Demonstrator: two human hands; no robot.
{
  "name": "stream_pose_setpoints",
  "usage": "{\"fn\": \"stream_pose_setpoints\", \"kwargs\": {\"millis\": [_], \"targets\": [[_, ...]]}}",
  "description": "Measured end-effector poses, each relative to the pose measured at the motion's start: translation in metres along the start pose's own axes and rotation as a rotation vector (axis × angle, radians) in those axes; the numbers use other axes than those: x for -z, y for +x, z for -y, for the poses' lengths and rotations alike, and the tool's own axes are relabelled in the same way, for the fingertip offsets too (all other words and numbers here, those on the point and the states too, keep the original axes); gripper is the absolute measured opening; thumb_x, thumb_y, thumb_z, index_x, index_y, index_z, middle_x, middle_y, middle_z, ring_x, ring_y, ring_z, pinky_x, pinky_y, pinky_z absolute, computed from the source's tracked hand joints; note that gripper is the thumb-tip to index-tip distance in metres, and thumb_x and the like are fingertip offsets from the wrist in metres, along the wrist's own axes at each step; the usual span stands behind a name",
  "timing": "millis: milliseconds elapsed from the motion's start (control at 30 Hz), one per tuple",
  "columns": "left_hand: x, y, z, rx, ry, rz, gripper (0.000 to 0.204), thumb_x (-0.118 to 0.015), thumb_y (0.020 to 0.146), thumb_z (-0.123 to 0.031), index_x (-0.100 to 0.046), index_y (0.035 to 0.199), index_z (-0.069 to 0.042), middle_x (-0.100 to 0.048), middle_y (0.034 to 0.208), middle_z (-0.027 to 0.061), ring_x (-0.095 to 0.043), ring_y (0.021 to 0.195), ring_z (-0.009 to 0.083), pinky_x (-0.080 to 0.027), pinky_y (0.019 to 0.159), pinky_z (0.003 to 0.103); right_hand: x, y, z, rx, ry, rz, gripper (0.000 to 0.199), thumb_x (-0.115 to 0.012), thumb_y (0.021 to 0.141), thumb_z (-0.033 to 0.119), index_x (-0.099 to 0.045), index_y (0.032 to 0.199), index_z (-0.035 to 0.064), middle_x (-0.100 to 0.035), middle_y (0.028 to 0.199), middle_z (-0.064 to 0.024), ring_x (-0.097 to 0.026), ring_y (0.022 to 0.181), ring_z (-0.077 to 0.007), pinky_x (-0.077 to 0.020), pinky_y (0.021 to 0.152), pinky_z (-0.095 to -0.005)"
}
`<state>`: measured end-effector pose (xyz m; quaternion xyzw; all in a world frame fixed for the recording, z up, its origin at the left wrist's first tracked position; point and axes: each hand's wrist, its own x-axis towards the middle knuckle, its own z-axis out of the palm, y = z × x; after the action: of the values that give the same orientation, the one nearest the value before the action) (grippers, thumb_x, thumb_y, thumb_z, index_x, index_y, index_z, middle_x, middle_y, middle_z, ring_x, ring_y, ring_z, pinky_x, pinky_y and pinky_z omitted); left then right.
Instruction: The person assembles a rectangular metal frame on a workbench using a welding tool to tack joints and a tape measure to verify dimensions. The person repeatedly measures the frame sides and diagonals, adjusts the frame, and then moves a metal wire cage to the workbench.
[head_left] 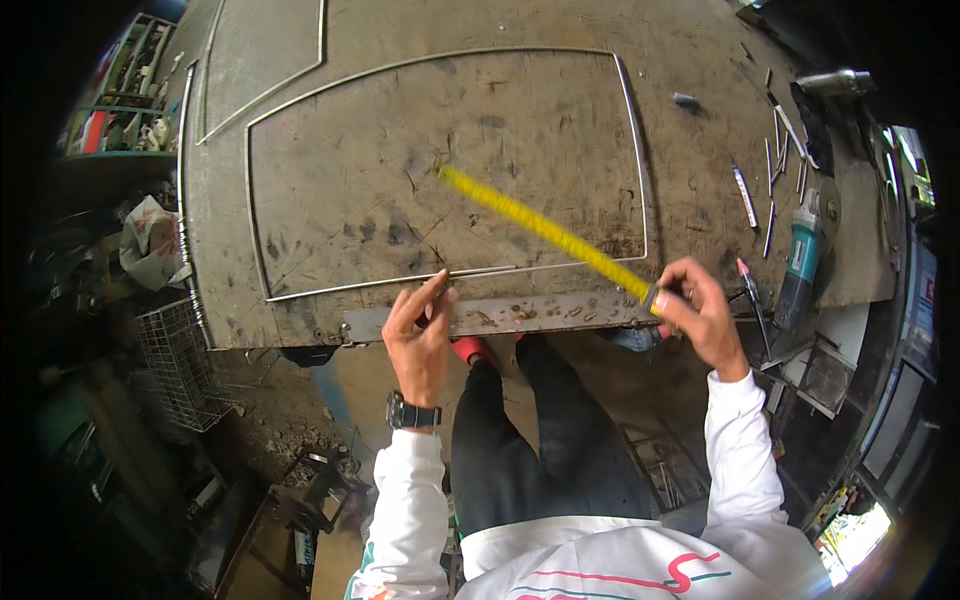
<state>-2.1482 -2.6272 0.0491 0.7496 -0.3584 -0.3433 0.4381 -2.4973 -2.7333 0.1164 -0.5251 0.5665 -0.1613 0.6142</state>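
Observation:
A bent metal rod frame, roughly rectangular, lies on the worn wooden workbench. My left hand is at the near edge, its index fingertip at the frame's near side, where two rod ends run side by side. Its fingers are curled together, and what they hold, if anything, is too small to name. At the right, my right hand grips a tape measure by its case, mostly hidden in the fingers. The yellow blade extends up and left over the inside of the frame.
A teal angle grinder lies at the bench's right side, near a marker and several short rods. Another bent rod is at the far left. A flat metal strip runs along the near edge. A wire basket stands below left.

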Motion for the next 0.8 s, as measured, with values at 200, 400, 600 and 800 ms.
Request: {"fn": "stream_pose_setpoints", "kwargs": {"millis": [200,400,600,800], "targets": [[0.033,-0.059,-0.067,0.347,-0.702,-0.049,0.044,-0.062,0.111,-0.027,-0.062,0.143,0.004,-0.067,0.102,0.0050,-0.062,0.086,0.0110,-0.054,0.074,0.026,-0.030,-0.049,0.037,0.183,-0.208,0.200,0.033,-0.080,0.085,0.024,-0.061,0.102,0.0033,-0.062,0.091,-0.0066,-0.061,0.090,-0.0174,-0.0500,0.087,-0.0331],[0.121,-0.142,-0.080,0.468,-0.589,-0.261,0.044,-0.067,0.107,-0.045,-0.079,0.115,-0.003,-0.074,0.099,0.0045,-0.069,0.083,0.0129,-0.060,0.075,0.031,-0.100,-0.078,0.082,0.399,-0.246,0.396,0.034,-0.079,0.079,0.021,-0.059,0.099,0.0010,-0.062,0.091,-0.0105,-0.062,0.086,-0.0230,-0.0503,0.084,-0.0354],[0.121,-0.168,-0.028,0.417,-0.750,-0.151,0.054,-0.067,0.103,-0.057,-0.079,0.124,-0.008,-0.077,0.109,0.0023,-0.069,0.086,0.0114,-0.061,0.081,0.031,-0.096,-0.096,0.083,0.290,-0.135,0.654,0.013,-0.074,0.095,0.012,-0.064,0.101,0.0057,-0.062,0.091,-0.0012,-0.056,0.080,-0.0122,-0.0476,0.071,-0.0276],[0.101,-0.210,-0.025,0.396,-0.968,-0.429,0.054,-0.068,0.102,-0.058,-0.081,0.118,-0.009,-0.077,0.101,-0.0013,-0.067,0.079,0.0078,-0.059,0.075,0.028,-0.133,-0.057,0.107,0.436,-0.130,0.836,0.010,-0.069,0.093,0.006,-0.064,0.101,0.0041,-0.062,0.091,-0.0016,-0.056,0.086,-0.0135,-0.0489,0.079,-0.0300]]}}
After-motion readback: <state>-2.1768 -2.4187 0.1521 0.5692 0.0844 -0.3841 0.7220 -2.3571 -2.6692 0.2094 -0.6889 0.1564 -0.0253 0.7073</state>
